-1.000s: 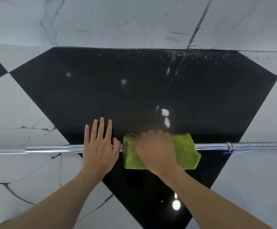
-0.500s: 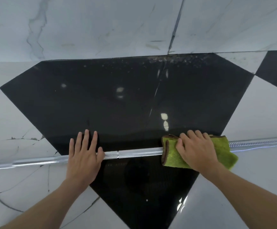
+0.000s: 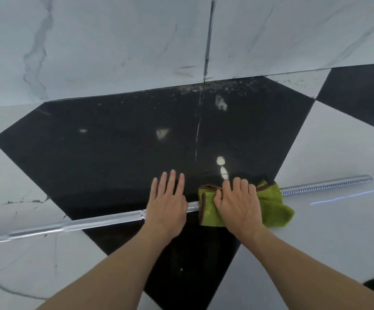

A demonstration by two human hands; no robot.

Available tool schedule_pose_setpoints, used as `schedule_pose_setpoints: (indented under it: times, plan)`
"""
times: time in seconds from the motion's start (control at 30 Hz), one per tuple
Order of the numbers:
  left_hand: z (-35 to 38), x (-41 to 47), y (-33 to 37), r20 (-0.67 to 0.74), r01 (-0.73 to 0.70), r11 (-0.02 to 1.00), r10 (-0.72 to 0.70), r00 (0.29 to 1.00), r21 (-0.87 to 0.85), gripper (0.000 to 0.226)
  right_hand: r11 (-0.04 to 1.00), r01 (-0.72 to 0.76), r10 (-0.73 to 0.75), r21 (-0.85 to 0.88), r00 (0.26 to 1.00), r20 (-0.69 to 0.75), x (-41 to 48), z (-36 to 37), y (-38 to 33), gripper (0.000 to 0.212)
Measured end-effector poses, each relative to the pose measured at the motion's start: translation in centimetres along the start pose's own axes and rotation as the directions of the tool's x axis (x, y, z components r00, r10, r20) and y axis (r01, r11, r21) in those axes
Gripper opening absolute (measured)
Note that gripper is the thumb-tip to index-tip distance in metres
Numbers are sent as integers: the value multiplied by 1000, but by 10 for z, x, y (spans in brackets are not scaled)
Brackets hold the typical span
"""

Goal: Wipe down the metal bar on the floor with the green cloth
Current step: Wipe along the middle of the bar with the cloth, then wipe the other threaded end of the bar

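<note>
The metal bar (image 3: 92, 223) is lying on the black-and-white tiled floor (image 3: 338, 231), slanting from lower left to upper right. The left grip (image 3: 168, 204) is pressing flat on it, fingers straight, clasping nothing. Just beside it, the right grip (image 3: 237, 202) is curling its fingers over the green cloth (image 3: 275, 211), which is draping over the bar.

We see the bar (image 3: 92, 223) lying on the floor (image 3: 338, 242), running from low left up to the right. Left hand (image 3: 168, 204) rests flat on the bar near its middle. Just right of it the cloth (image 3: 273, 209) is draped over the bar, right hand (image 3: 239, 204) on top gripping it. Hands close, not touching. The bar's right end sticks out past the cloth. Wall (image 3: 114, 41) stands behind, well apart from the bar.
</note>
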State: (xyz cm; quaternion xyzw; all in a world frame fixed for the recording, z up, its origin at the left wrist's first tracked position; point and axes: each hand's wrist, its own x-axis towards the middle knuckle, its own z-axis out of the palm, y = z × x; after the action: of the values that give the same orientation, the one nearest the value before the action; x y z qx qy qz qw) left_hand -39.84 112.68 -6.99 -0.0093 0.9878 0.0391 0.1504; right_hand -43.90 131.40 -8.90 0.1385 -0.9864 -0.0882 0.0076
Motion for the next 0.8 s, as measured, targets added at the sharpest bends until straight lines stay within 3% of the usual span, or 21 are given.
schedule_pose_setpoints:
  times: [0.17, 0.33, 0.5, 0.63, 0.8]
  plan:
    - [19, 11, 29, 210, 49, 985, -13, 978, -167, 62, 999, -29, 30, -14, 999, 42, 1, -2, -3, 35]
    - [32, 13, 24, 162, 22, 976, 14, 987, -217, 62, 995, -93, 95, -22, 991, 92, 5, -3, -8, 38]
    - [33, 16, 27, 117, 42, 975, -16, 993, -219, 78, 988, -156, 155, -8, 976, 154, 6, -11, -16, 44]
    - [38, 17, 26, 72, 36, 970, -19, 997, -239, 69, 988, -152, 150, 28, 987, 63, 3, -4, -10, 38]
    - [38, 13, 33, -2, 78, 975, -80, 997, -208, 62, 995, -36, 46, 89, 993, -110, 1, 17, 17, 29]
